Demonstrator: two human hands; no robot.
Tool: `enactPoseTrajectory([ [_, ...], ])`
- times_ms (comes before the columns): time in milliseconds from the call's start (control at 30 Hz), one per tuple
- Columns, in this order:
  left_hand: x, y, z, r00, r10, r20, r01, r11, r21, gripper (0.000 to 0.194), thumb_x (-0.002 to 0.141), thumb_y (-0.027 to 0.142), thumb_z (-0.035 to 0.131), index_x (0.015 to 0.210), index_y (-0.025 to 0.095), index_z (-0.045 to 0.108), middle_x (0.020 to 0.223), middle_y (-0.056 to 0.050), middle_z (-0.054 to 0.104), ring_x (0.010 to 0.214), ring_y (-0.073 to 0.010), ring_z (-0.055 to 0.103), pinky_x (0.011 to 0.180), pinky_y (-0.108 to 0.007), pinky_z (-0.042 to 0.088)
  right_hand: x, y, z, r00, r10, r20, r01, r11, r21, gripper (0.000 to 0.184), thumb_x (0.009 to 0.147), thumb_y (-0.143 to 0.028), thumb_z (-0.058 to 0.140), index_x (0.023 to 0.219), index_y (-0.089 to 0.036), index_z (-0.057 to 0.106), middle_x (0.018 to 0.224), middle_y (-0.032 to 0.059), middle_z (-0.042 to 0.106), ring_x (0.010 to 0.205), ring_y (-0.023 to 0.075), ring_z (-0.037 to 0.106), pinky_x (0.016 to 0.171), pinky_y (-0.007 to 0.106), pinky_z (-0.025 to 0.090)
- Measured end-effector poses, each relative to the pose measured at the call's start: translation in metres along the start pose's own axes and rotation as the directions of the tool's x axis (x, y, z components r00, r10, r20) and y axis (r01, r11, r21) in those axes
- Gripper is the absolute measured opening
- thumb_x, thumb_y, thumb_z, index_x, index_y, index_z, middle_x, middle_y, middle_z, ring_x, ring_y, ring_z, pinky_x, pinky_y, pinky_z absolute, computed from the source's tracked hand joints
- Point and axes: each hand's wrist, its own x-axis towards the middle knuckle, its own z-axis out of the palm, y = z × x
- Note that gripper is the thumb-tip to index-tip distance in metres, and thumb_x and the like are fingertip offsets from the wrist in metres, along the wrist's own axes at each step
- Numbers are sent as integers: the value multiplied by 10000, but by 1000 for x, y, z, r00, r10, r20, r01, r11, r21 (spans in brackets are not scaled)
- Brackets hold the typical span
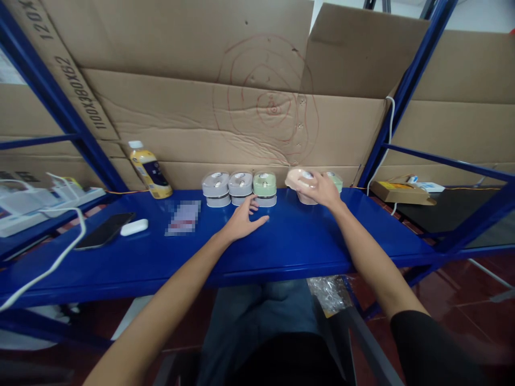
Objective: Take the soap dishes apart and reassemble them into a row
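Observation:
Small two-tier rounded containers with clear tops stand in a row at the back of the blue shelf: a grey one (215,188), a second grey one (240,184) and a green one (264,186). My right hand (323,188) grips a pale pink container (296,177), tilted. Just below it shows another pink piece (308,199) on the shelf; whether the two touch, I cannot tell. Another green container (335,179) is partly hidden behind my right hand. My left hand (244,219) hovers in front of the grey and green containers, fingers apart and holding nothing.
On the left of the blue shelf (277,252) are a yellow drink bottle (151,170), a blurred-out card (183,218), a black phone (105,230) and a white earbud case (134,227). Cardboard (173,115) walls the back. Blue posts (418,69) frame the sides.

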Motion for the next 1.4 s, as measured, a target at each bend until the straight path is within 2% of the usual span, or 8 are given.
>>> enactPoseTrajectory([
  [100,-1,1,2,1000,1,26,-2,999,42,750,841,524,732,1442,191,432,1207,-125,640,1081,-274,656,935,-468,563,10,4,11,974,177,-142,-208,948,-241,763,838,-677,661,1378,-141,593,1199,242,658,1116,404,601,955,500,437],
  [233,-2,0,3,999,2,33,-4,998,67,725,845,511,730,1438,213,439,1211,-109,640,1044,-258,653,895,-441,570,22,-2,32,954,250,-168,-296,877,-379,663,835,-584,665,1265,-82,610,1204,273,630,1129,404,571,965,488,389],
  [667,-3,-2,0,995,-10,95,-2,992,126,687,864,520,710,1421,193,478,1245,-128,633,1030,-273,656,935,-473,565,26,-10,50,942,259,-213,-327,854,-405,825,915,-639,543,1333,72,548,1289,346,557,1221,462,469,1013,581,350],
  [800,-2,-4,1,996,8,87,-19,991,131,666,866,517,712,1407,201,489,1242,-127,638,1014,-271,659,921,-472,571,24,-31,45,974,105,-199,-169,925,-341,898,948,-678,483,1464,56,442,1493,381,422,1404,519,327,1107,660,284],
  [933,-2,-5,2,997,29,77,-40,990,136,623,864,514,697,1367,200,507,1225,-122,641,996,-266,663,905,-469,579,29,-69,56,986,-156,51,163,964,-208,885,919,-665,601,1553,-80,404,1566,314,382,1415,483,389,1136,625,339],
  [1100,-1,-5,2,995,63,74,-73,988,135,527,862,494,693,1293,229,546,1183,-93,655,957,-248,658,873,-449,587,37,-102,82,957,-140,253,182,972,-149,925,848,-639,754,1597,-237,389,1553,261,411,1312,441,556,1068,570,476],
  [1233,-1,-3,1,995,64,70,-72,989,131,485,862,481,683,1254,220,569,1205,-104,654,968,-258,661,845,-443,588,31,-100,82,943,-183,280,236,956,-172,815,922,-549,714,1603,-246,384,1551,260,428,1290,419,590,1028,530,526],
  [1400,-1,-1,-1,997,48,57,-55,990,131,482,855,483,684,1243,215,587,1191,-119,661,964,-272,663,861,-474,578,19,-79,80,925,-283,254,339,916,-213,777,1002,-530,575,1621,-128,333,1675,316,260,1307,456,570,1050,588,510],
])
